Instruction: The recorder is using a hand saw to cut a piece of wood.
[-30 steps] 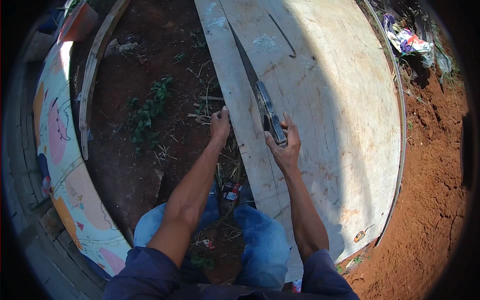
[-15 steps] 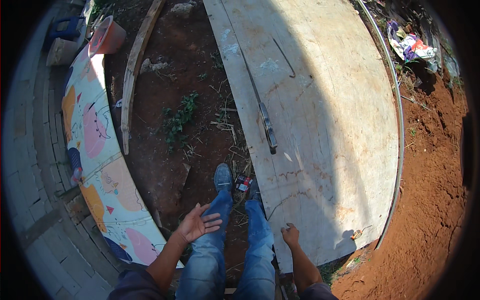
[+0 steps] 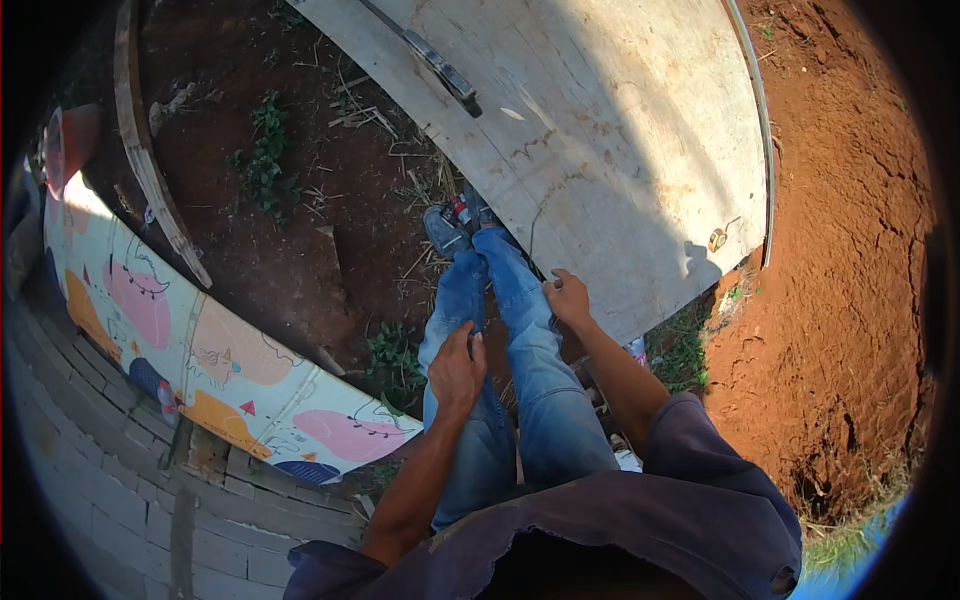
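Your left hand (image 3: 457,375) hangs over your jeans (image 3: 545,370), back upward, fingers loosely bent and only slightly parted; no object shows in it, and whether it rests on the cloth cannot be told. Your right hand (image 3: 567,298) lies at the near left edge of the pale wooden board (image 3: 600,215), its fingers curled narrow. Whether they pinch that edge, or anything else, is hidden; the position suggests a use of the edge as a handhold.

The board extends from beside your right hand to the upper border of the view, its broad face upward; what supports it is not visible. On it, near its far left edge, lies the handsaw (image 3: 440,72), out of both hands, handle toward you and blade pointing away. Laid flat, it probably needs no holding, and the handle faces the side from which you would grasp it. A tape measure (image 3: 717,239) sits by the near right corner, well apart from the saw, presumably to keep it off the soil. Your shoe (image 3: 445,232) stands just beside the left edge, which likely keeps the board within arm's reach.
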